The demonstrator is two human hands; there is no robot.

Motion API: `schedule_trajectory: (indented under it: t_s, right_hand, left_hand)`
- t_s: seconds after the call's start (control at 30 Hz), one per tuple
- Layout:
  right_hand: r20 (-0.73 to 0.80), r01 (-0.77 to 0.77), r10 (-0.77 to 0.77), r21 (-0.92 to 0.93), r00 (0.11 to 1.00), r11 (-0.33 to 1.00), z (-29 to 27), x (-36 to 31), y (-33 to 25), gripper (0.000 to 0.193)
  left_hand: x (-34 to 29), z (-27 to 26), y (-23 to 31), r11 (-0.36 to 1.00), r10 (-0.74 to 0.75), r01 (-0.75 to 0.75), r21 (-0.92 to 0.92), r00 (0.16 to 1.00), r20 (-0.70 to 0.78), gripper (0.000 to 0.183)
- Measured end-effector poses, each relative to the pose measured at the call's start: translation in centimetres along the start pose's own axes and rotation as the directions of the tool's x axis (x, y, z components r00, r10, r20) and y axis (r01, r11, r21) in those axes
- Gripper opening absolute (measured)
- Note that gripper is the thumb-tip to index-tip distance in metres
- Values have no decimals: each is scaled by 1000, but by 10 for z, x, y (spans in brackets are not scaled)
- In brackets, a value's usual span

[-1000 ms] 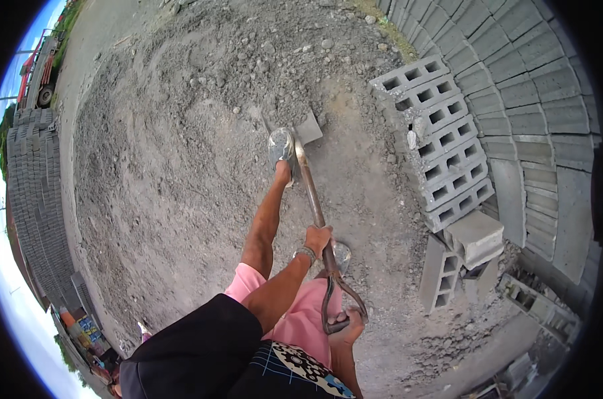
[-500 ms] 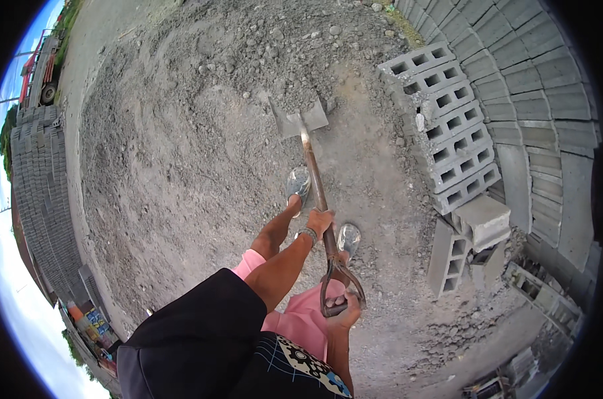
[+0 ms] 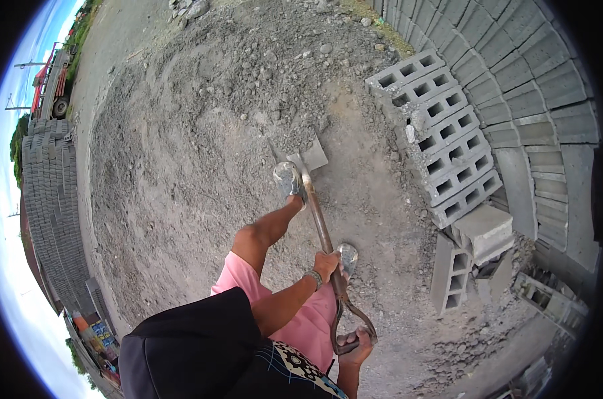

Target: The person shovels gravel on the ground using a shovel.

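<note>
A shovel [image 3: 319, 223] with a brown shaft lies slantwise before me, its grey blade [image 3: 315, 154] down in the loose gravel [image 3: 202, 133]. My left hand [image 3: 326, 266], with a band at the wrist, is closed around the lower shaft. The D-shaped grip at the near end is in my right hand [image 3: 359, 347], fingers wrapped round its crossbar. My left shoe [image 3: 287, 178], coated in grey dust, overlaps the left part of the blade; whether it presses on the blade I cannot tell. My right shoe [image 3: 347, 258] stands beside the shaft near my left hand.
Hollow concrete blocks [image 3: 441, 133] lie in a row at the right, with more blocks [image 3: 450, 272] nearer me. A stacked block wall [image 3: 507, 66] rises behind them. Block stacks [image 3: 52, 213] line the left, and a truck [image 3: 57, 83] stands at the far left.
My left foot has moved forward to the blade. The shovel has come nearer to me, and both hands have shifted slightly down and right with it, keeping their hold.
</note>
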State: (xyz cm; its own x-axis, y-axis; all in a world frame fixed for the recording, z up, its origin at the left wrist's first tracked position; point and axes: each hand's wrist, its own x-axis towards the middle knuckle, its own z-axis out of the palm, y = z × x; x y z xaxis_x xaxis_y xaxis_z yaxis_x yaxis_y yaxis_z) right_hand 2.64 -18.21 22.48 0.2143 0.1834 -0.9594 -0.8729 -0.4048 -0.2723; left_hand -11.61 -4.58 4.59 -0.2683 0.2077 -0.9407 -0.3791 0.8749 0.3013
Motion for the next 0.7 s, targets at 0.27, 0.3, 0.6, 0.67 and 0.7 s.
schedule_trajectory:
  t_s: [0.27, 0.3, 0.6, 0.67, 0.7]
  right_hand:
    - [331, 29, -51, 69, 942, 997, 258, 84, 0, 10]
    - [323, 127, -131, 35, 937, 991, 284, 76, -13, 11]
    - [-157, 100, -117, -111, 981, 989, 279, 111, 26, 13]
    - [-287, 81, -107, -103, 952, 991, 283, 113, 43, 14]
    - [-398, 146, -211, -188, 893, 971, 282, 106, 51, 15]
  left_hand:
    - [120, 40, 280, 974, 198, -202, 105, 979, 50, 22]
    - [122, 42, 293, 971, 207, -213, 108, 976, 62, 22]
    - [213, 20, 312, 999, -26, 21, 47, 995, 92, 32]
    - [258, 13, 336, 1000, -1, 2, -29, 999, 49, 29]
    - [278, 19, 358, 997, -38, 41, -58, 998, 49, 26]
